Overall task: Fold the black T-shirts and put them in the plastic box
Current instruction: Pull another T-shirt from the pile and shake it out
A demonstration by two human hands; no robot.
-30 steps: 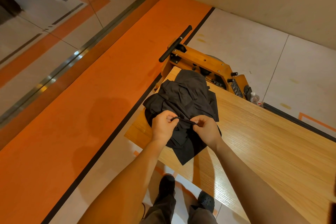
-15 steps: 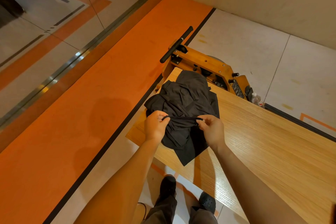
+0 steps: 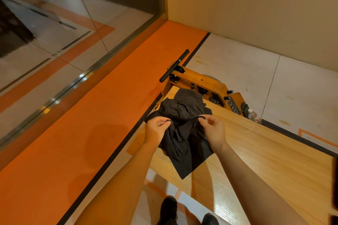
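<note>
A crumpled pile of black cotton T-shirts (image 3: 184, 115) lies at the near-left corner of a long light-oak wooden table (image 3: 265, 160), its dark folds heaped toward the table's far end and one pointed flap of cloth hanging over the near edge. The left hand (image 3: 155, 129) pinches a rolled hem or neckband of the top shirt between thumb and fingertips, knuckles turned up, at the left side of the pile. The right hand (image 3: 213, 129) grips the same band in the same pinch, near the left hand, so that the thin edge of fabric runs slack between the two and the cloth beneath is drawn up off the heap. Both bare forearms reach in from the bottom of the view. Past the far end of the table stands a yellow-orange wooden machine frame with a black bar handle (image 3: 199, 82), and a small clear plastic bottle (image 3: 253, 115) sits on the pale tiled floor beside it. A broad orange floor stripe (image 3: 91, 124) runs along the left of the table.
</note>
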